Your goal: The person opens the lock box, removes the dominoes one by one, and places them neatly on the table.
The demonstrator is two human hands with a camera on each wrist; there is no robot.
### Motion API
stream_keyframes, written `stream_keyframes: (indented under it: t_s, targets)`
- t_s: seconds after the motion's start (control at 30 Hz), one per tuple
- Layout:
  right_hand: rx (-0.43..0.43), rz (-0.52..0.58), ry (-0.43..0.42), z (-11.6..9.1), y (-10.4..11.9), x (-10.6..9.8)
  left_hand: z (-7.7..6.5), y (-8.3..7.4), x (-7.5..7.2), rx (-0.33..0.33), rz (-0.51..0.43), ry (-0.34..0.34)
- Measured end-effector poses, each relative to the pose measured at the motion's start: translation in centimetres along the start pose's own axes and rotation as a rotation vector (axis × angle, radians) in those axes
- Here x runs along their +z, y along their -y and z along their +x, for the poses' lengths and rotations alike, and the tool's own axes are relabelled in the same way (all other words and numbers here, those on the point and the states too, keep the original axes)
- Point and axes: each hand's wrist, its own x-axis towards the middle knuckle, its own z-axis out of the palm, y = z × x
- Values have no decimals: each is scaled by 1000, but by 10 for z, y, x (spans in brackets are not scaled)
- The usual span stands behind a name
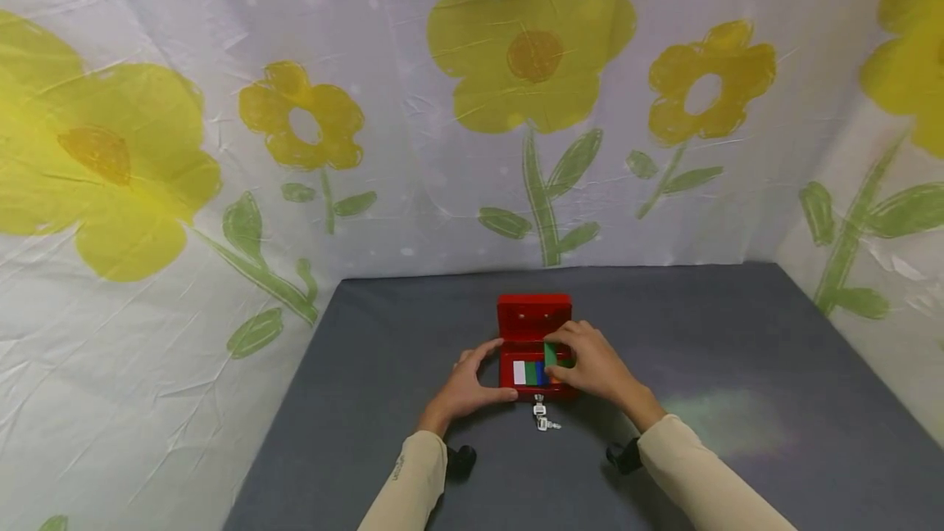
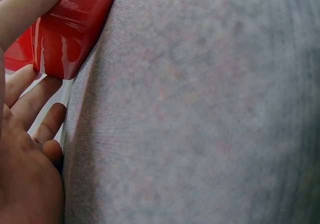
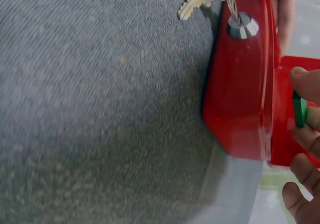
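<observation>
the glossy red rectangular cash box (image 1: pixel 525 392) sits at the lower centre of the head view, its red hinged lid (image 1: pixel 533 326) already raised. a row of flat coloured pieces, white (image 1: pixel 519 373), green, blue and orange, lies inside it. the work looks partway through: one thin green rectangular slab (image 1: pixel 550 356) is out of the row, over the box's right part and not yet let go; whether it is going in or coming out, i cannot tell.

the right hand (image 1: pixel 596 363) pinches that slab between thumb and fingertips, nearly closed. the left hand (image 1: pixel 466 385) grips the box's left end, spread wide, thumb at the front corner, fingers farther back. silver metal keys (image 1: pixel 543 423) hang at the front lock.
</observation>
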Motion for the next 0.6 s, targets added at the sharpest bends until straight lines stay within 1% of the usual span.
stream_keyframes:
  t_s: [0.17, 0.4, 0.6]
  targets:
    - [1, 20, -20, -5, -5, -4, 0, 0, 0, -5, 7, -2]
    - [45, 36, -11, -11, -13, -8, 0, -2, -1, -17, 6, -4]
    - [35, 39, -28, -14, -16, -11, 0, -1, -1, 3, 4, 1]
